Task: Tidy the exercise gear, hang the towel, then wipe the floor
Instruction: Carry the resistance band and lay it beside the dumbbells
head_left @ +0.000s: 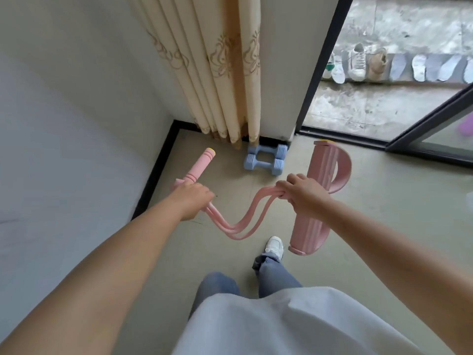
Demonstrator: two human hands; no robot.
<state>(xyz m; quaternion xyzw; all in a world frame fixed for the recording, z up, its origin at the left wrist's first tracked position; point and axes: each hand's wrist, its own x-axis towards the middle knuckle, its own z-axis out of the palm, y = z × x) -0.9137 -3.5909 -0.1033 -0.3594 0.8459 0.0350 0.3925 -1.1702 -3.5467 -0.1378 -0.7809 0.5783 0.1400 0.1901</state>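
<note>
— Pink pedal puller (258, 213) up off the floor, stretched between both hands in front of the body.

— Left hand (193, 201)?

— Closed around the handle bar (198, 166), near the end where the bands join. Bar tilted, yellow-capped tip pointing up and away toward the curtain (217, 67).

— And the right hand (304, 194)?

— Clenched on the bunched pink bands (238, 226) right at the foot bar (318, 198). Fingers wrapped tight, nothing loose between them. Foot bar hanging nearly vertical, its strap loop (341, 170) bowing out to the right.

— Bands slack or taut?

— Slack. Sagging in a low curve between the two fists, well clear of the floor (371, 226).

— Other gear?

— Two blue dumbbells (265, 160) lying side by side on the floor, tucked against the wall base just beside the curtain hem. Touching each other or not, hard to tell.

— Surroundings?

— White wall (64, 124) left, black skirting along it. Open sliding door (430, 119) right; shoes (358, 62) and insoles lined up outside. One white sneaker (275, 247) and jeans legs visible below the puller.
</note>
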